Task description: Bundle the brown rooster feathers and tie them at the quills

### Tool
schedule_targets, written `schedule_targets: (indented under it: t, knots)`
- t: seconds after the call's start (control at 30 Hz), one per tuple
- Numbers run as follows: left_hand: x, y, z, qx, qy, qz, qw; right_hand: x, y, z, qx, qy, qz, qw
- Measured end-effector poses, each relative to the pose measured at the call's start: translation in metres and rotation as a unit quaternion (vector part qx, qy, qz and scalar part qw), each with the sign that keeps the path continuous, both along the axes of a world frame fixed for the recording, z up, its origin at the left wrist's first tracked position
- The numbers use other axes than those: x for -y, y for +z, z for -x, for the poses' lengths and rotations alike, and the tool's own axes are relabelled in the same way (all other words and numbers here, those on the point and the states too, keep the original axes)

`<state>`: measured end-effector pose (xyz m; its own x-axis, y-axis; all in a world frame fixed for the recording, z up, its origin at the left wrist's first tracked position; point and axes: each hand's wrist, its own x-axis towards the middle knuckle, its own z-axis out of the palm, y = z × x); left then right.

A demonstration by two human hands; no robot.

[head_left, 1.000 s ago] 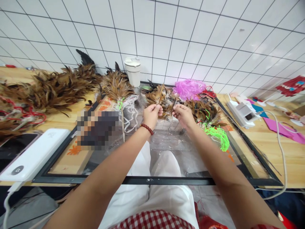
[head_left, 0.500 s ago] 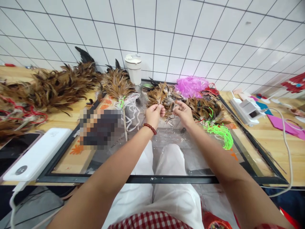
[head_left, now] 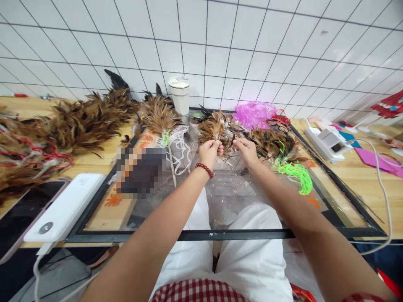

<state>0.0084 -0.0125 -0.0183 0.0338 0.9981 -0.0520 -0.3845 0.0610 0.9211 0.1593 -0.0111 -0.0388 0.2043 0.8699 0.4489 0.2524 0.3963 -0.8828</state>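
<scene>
My left hand, wearing a beaded bracelet, is closed in a pinch at the base of a small fan of brown feathers. The feather tips point away toward the wall. Close by on the right, my right hand has thumb and forefinger pinched together on what looks like a small dark feather. A gap separates the two hands. Loose brown feathers lie just beyond and to the right of my right hand. Bright green strings trail from that heap.
A black-framed glass panel spans the table over my knees. Leftward are a feather duster, white strings, a power bank and a large feather pile. A white cup and pink plastic bag stand by the wall.
My right hand's fingers have drawn together into a pinch, with a small dark feather now showing at the tips. My left hand keeps its hold. The whole view has shifted slightly.
</scene>
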Motion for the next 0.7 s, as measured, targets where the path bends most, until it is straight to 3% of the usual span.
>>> schedule_targets:
  t: [0.2,0.47,0.7]
  knots:
    - [0.000,0.000,0.000,0.001,0.005,0.006,1.000,-0.001,-0.001,0.001,-0.079,-0.018,0.028,0.996]
    - [0.000,-0.004,-0.002,-0.011,0.000,0.004,1.000,0.001,-0.004,-0.001,-0.104,-0.018,0.036,0.994]
    - [0.001,-0.002,0.000,-0.001,-0.014,0.009,1.000,0.015,0.010,0.020,-0.089,0.078,0.076,0.990]
